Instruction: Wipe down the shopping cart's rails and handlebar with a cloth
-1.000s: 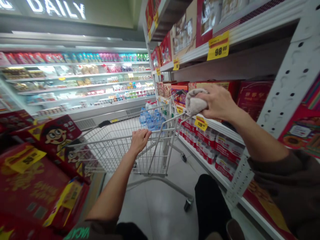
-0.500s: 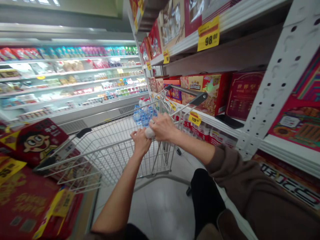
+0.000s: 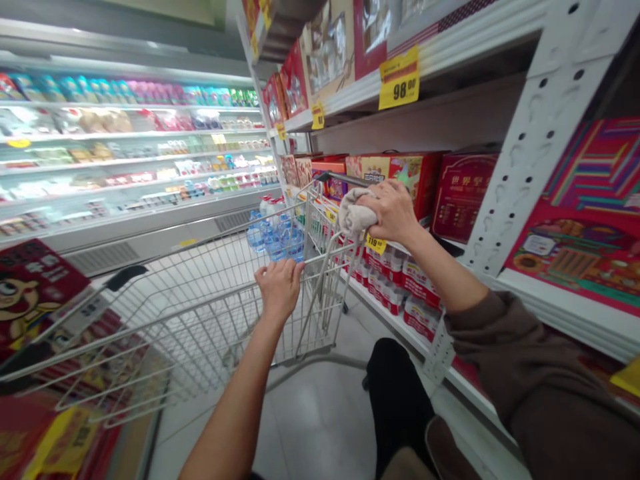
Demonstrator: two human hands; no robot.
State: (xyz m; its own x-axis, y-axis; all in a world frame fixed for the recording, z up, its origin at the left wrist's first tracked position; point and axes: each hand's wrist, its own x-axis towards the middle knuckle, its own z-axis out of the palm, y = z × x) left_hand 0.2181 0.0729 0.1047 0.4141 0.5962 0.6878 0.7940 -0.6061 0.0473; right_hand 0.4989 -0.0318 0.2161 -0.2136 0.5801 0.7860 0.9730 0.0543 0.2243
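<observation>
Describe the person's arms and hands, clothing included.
The left hand and right hand are ungloved, with bare wrists and forearms. A loose, creased, dark brown fabric sleeve ends near the right elbow; no left sleeve can be made out.

The cart [image 3: 200,308] stood at twelve o'clock, left hand [image 3: 280,288] on its near rim, right hand [image 3: 394,211] on the cloth [image 3: 354,212] at one; fridge [image 3: 155,240] at eleven, shelves [image 3: 445,57] at two, bearing boxes [image 3: 466,193].

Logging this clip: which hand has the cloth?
The right hand, closed over the bunched pale cloth; the left hand holds only the shopping cart's wire rim.
</observation>
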